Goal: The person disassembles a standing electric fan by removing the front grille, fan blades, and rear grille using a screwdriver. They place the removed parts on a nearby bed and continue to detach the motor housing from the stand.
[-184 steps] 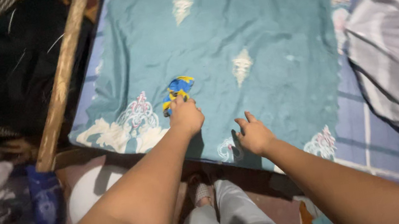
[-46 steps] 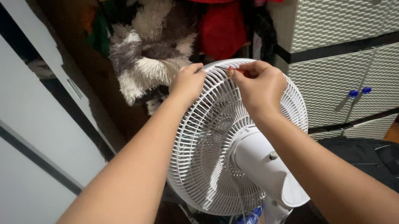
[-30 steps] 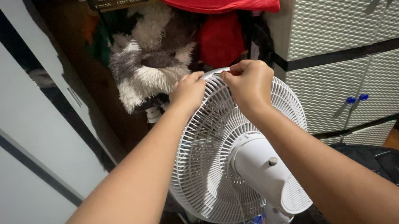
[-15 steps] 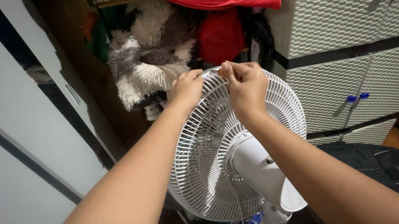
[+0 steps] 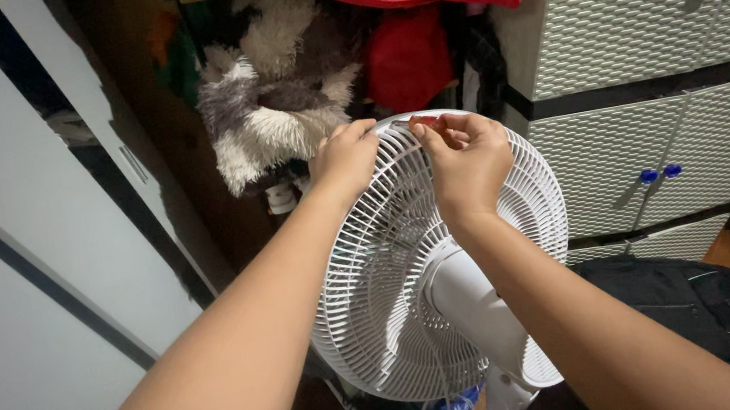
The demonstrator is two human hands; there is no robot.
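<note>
Fan (image 5: 429, 262) stood centre frame, rear grille faced toward camera, motor housing at 6 o'clock. Left hand (image 5: 346, 159) curled over grille rim near 12 o'clock, rim gripped. Right hand (image 5: 468, 161) closed beside it, small red item (image 5: 425, 121) pinched at rim; what item is cannot be told. Step judged: top-rim fastener being worked. Next move judged to need steady rim, fine finger twist. Furry bundle (image 5: 272, 104) behind at 11 o'clock, drawers (image 5: 644, 37) at 2 o'clock, black bag (image 5: 707, 301) at 4 o'clock.

Home bedroom; wardrobe doors (image 5: 2, 234); drawer cabinet (image 5: 646, 55); fluffy blanket (image 5: 277, 104); backpack (image 5: 708, 310)
</note>
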